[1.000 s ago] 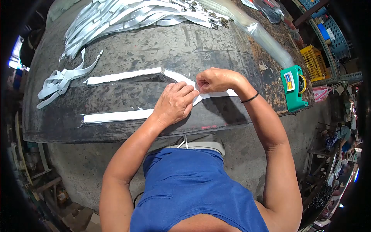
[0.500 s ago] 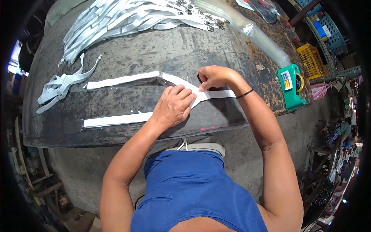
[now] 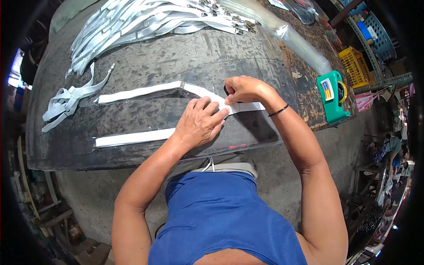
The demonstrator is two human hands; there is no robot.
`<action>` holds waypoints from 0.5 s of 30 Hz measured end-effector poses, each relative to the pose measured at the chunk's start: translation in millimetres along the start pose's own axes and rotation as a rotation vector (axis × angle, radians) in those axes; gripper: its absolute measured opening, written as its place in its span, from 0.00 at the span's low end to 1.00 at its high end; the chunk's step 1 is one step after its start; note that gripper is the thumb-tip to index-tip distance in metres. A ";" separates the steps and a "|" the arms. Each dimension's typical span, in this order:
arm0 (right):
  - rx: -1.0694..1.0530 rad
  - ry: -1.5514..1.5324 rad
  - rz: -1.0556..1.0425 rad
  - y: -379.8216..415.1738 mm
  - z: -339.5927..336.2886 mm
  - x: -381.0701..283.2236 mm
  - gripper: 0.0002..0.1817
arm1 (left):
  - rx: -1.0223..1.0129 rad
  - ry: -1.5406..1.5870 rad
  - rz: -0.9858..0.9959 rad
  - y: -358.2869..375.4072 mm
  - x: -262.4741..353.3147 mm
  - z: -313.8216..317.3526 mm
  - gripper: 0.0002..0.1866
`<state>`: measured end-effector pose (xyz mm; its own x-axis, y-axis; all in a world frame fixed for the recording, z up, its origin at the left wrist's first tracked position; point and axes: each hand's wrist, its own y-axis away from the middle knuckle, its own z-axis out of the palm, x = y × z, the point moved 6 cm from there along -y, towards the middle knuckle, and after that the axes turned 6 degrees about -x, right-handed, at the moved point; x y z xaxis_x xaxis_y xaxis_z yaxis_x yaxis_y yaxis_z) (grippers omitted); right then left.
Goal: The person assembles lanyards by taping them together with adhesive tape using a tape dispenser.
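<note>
A pair of white elastic suspenders [image 3: 137, 92] lies spread on the dark tabletop, its straps meeting under my hands; a lower strap [image 3: 132, 138] runs along the near edge. My left hand [image 3: 201, 123] presses on the joined part with its fingers curled over it. Just to the right, my right hand [image 3: 247, 90] is closed in a pinch, fingertips touching the same junction; what it pinches is hidden. Something black shows by its curled fingers. One tail of the strap [image 3: 251, 107] passes beneath the right wrist. Thin clear plastic shows along the straps.
Many white suspenders with metal clips [image 3: 145, 22] are heaped at the back. A loose tangled pair [image 3: 70, 100] lies at left. Clear plastic sleeves [image 3: 302, 47] stretch toward a green tape dispenser [image 3: 329, 97] on the right edge. A yellow crate [image 3: 353, 66] stands beyond.
My left fingers have shifted slightly to the right along the junction, closer to my right fingertips. The right hand stays nearly in place, its forearm moved a little left.
</note>
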<state>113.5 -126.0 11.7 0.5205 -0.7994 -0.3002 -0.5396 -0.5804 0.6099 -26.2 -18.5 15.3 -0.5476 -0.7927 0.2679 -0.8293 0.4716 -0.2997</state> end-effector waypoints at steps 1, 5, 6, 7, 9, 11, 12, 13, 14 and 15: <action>0.033 -0.084 -0.078 -1.4 2.0 5.4 0.20 | -0.002 0.001 -0.001 0.9 0.0 -0.5 0.19; 0.101 -0.341 -0.231 2.8 4.1 21.0 0.20 | -0.024 0.050 -0.009 -1.1 0.7 -5.8 0.20; 0.113 -0.314 -0.219 7.4 5.0 17.1 0.21 | -0.014 0.082 -0.022 -0.8 0.2 -6.7 0.20; 0.110 -0.319 -0.218 11.4 8.6 11.9 0.21 | -0.019 0.085 -0.023 0.6 -1.3 -4.4 0.20; 0.230 -0.045 -0.163 18.0 7.5 -0.4 0.22 | 0.057 0.213 -0.080 2.1 -10.0 -6.3 0.19; 0.189 -0.058 -0.133 14.3 6.9 -5.6 0.23 | 0.011 0.163 -0.060 -0.6 -9.8 -5.1 0.18; 0.135 -0.021 -0.107 9.7 8.6 -6.5 0.23 | -0.036 0.112 -0.029 0.1 -5.0 -4.5 0.17; 0.093 0.020 -0.080 7.3 8.6 -8.2 0.22 | -0.043 0.113 -0.023 1.6 -3.5 -3.2 0.17; 0.066 0.084 -0.042 6.0 5.2 -11.9 0.21 | -0.031 0.112 -0.026 0.8 -4.7 -2.6 0.17; 0.080 0.090 -0.039 5.0 -0.5 -7.9 0.21 | -0.017 0.111 -0.030 0.0 -5.9 -2.9 0.17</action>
<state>107.0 -122.6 17.4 0.5978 -0.7606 -0.2533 -0.5666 -0.6244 0.5376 -23.3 -12.7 16.3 -0.5309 -0.7590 0.3769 -0.8466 0.4556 -0.2751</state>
